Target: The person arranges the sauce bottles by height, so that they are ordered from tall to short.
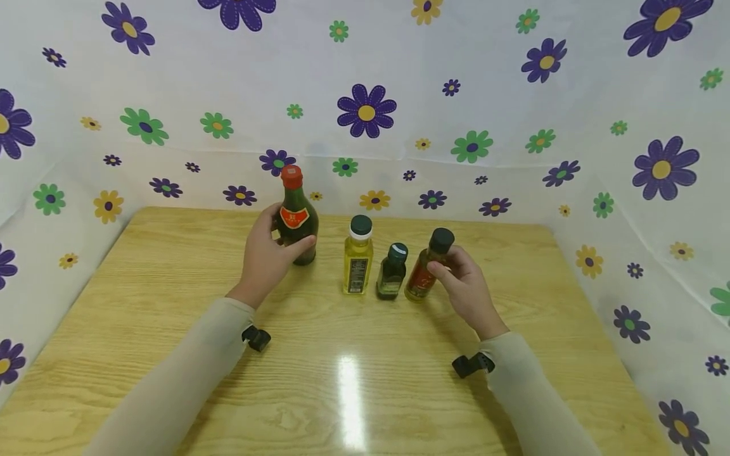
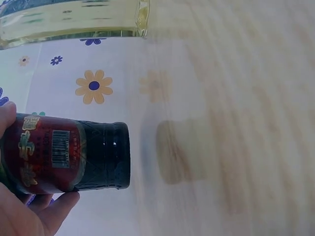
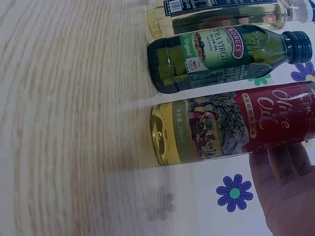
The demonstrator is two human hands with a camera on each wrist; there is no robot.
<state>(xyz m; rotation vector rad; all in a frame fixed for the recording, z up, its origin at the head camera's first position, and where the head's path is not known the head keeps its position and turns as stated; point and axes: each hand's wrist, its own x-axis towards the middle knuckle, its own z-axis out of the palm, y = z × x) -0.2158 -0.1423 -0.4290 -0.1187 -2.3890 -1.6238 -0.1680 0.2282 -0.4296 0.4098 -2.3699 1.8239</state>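
My left hand (image 1: 269, 258) grips a dark green sauce bottle (image 1: 295, 218) with a red cap and red neck label. In the left wrist view its base stands a little off the tabletop, with a reflection beside it. On the right, my right hand (image 1: 466, 285) holds an olive oil bottle (image 3: 216, 125) with a red label and black cap, thumb in front and fingers behind. Close to its left stands a small dark green olive oil bottle (image 3: 221, 58). Farther left is a clear bottle of yellow oil (image 1: 357, 256) with a dark green cap.
The bottles are toward the back of a wooden table (image 1: 285, 380), whose surface reflects a bright light strip. White flower-printed cloth (image 1: 319, 76) rises behind the table and along both sides. A black wrist camera (image 1: 259, 340) sits on the left sleeve, another wrist camera (image 1: 466, 366) on the right.
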